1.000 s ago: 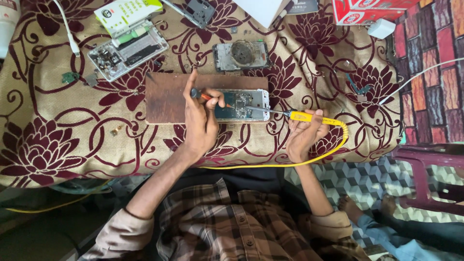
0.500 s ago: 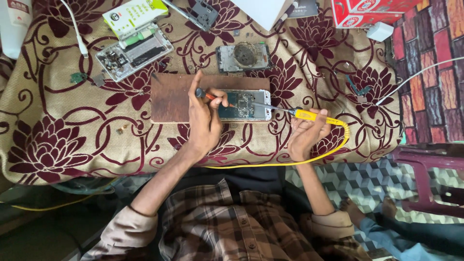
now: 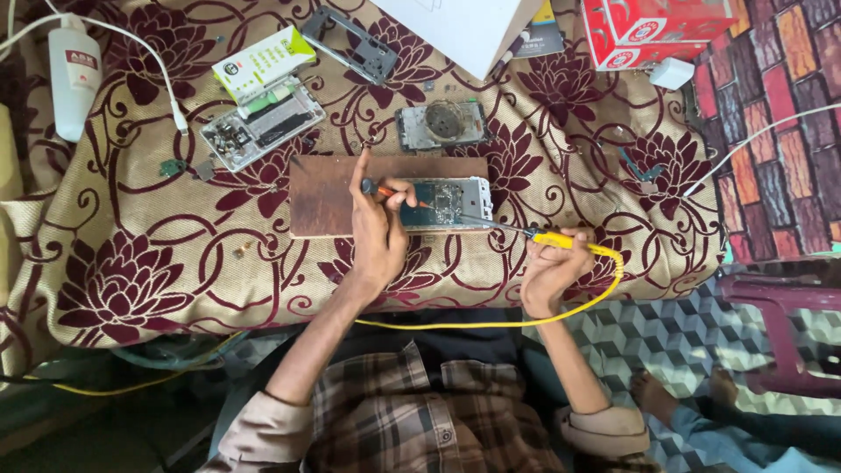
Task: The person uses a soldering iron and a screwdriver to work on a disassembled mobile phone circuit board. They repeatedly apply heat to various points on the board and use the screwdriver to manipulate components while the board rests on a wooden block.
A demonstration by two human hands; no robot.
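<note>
Hands meet over an opened phone (image 3: 445,203) that lies on a brown wooden board (image 3: 328,203) in the middle of a flower-patterned cloth (image 3: 131,263). The left hand (image 3: 378,229) rests on the board at the phone's left end, its fingers pinched around a small orange-handled tool (image 3: 385,190) whose thin tip points at the exposed circuit board; the forefinger stretches straight up, away from the others. The right hand (image 3: 550,270) sits near the cloth's lower edge, to the right of the phone, fingers closed on the yellow handle of a soldering iron (image 3: 536,235). Its metal shaft reaches left to the phone's lower right corner. A yellow cord (image 3: 491,322) loops from the handle down below both wrists.

Just above the board lies another phone shell (image 3: 441,124) with a round coil showing. Up and to the left sit a stripped phone frame (image 3: 261,127) and a white and green box (image 3: 263,63). A white bottle (image 3: 74,81) stands at the far left, and a red box (image 3: 666,26) at the upper right.
</note>
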